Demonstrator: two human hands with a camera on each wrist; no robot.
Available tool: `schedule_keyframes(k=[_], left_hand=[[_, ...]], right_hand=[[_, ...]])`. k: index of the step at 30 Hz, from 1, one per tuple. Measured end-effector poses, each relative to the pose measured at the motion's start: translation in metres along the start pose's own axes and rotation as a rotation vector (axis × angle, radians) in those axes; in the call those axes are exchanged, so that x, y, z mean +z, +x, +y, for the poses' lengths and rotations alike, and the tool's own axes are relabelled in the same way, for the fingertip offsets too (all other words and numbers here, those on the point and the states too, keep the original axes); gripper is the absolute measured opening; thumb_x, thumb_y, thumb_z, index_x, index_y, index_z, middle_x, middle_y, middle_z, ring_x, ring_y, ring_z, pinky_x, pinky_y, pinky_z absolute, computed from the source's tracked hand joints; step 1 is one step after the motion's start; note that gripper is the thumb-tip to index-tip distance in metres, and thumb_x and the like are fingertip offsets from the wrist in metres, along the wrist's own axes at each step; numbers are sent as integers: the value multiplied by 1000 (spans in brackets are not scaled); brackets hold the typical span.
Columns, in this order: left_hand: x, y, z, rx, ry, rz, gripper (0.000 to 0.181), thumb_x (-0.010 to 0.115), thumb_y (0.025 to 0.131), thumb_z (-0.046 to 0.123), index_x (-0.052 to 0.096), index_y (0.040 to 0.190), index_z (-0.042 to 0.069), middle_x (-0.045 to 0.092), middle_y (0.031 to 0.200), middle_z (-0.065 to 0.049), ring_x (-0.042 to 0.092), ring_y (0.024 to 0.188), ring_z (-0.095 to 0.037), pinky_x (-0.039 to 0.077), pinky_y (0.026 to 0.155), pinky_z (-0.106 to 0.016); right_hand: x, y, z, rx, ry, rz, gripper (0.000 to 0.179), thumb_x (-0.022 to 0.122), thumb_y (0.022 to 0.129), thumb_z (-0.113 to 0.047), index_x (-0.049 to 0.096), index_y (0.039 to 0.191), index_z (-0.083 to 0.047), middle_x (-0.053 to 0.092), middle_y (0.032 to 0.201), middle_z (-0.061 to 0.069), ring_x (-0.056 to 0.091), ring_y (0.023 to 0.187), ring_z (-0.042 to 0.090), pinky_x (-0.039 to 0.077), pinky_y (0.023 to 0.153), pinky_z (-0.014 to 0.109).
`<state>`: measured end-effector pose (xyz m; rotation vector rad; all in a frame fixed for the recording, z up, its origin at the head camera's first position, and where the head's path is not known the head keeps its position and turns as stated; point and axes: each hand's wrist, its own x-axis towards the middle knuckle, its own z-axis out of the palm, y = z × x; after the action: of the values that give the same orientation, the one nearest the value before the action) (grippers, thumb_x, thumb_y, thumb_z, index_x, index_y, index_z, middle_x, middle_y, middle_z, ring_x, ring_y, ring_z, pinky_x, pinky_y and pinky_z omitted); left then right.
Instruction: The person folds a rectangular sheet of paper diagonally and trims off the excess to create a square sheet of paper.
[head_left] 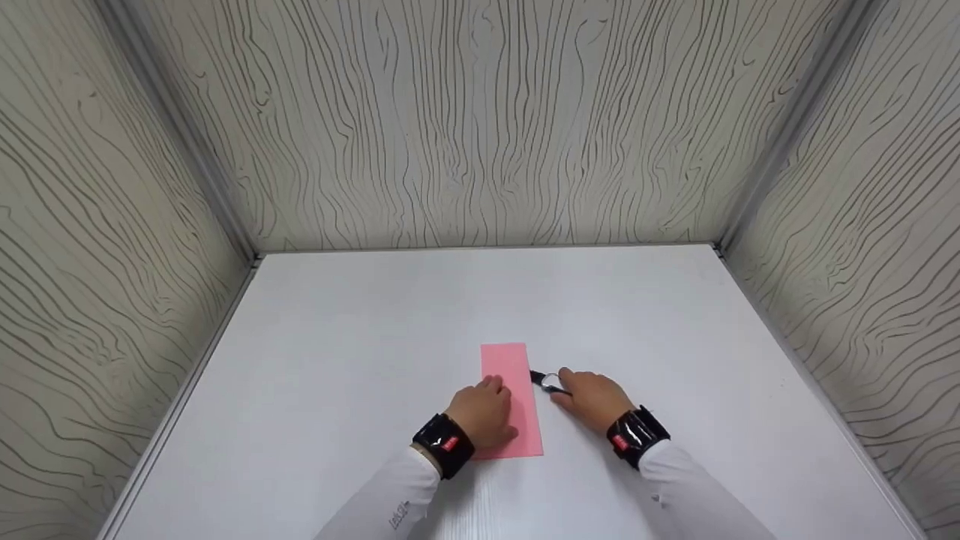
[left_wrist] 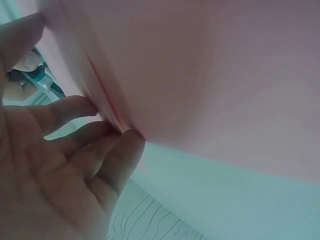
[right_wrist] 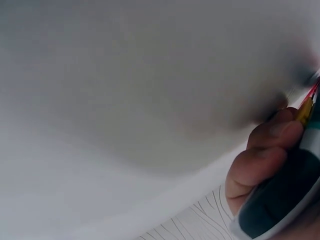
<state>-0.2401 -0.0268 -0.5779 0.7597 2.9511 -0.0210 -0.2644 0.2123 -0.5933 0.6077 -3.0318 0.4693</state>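
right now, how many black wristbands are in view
2: one wristband just behind the left hand touching pink paper, another wristband behind the right hand gripping a dark tool.

A white table (head_left: 337,322) sits between a left wall (head_left: 90,225), a back wall (head_left: 480,127) and a right wall (head_left: 885,247) — all pale, with dark wood-grain lines. Grey posts (head_left: 182,129) run up both far corners.

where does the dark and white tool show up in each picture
Head: the tool is in the right hand, just right of the pink paper, below centre.
Left wrist: the tool is partly visible, upper left, beyond the left hand.
Right wrist: the tool is lower right, reaching the edge.
Shared landmark: line-patterned walling, at the bottom in both wrist views.
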Motion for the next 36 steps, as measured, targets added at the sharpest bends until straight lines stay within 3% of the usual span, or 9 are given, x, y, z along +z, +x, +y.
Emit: schedule_keyframes(k=[10, 19, 29, 36], left_hand=[[-2, -2, 0, 6, 11, 5, 58, 76, 98, 49, 72, 136, 6, 69, 141, -11, 65, 137, -25, 60, 107, -41], [-1, -1, -1, 3, 17, -15, 62, 75, 98, 50, 69, 141, 6, 66, 151, -11, 61, 145, -25, 58, 110, -40], [-2, 2, -2, -7, 5, -36, 65, 73, 99, 49, 66, 147, 6, 62, 157, -13, 58, 149, -26, 55, 115, -41], [0, 1, -2, -5, 10, -30, 64, 74, 100, 50, 67, 147, 7, 63, 156, -12, 59, 148, -26, 56, 114, -42]], right_hand=[[0, 4, -4, 26, 27, -1, 24, 75, 103, -30, 60, 96, -12, 62, 73, 4, 60, 67, 23, 55, 67, 47], [3, 7, 0, 27, 12, -7, 24, 75, 103, -30, 60, 97, -12, 57, 70, 1, 54, 66, 19, 53, 65, 44], [0, 14, -2, 15, 8, 10, 23, 74, 103, -28, 61, 98, -10, 65, 74, 8, 66, 69, 28, 56, 66, 49], [-1, 16, -4, 29, 8, 11, 23, 74, 104, -28, 62, 101, -8, 66, 75, 9, 65, 69, 28, 56, 66, 50]])
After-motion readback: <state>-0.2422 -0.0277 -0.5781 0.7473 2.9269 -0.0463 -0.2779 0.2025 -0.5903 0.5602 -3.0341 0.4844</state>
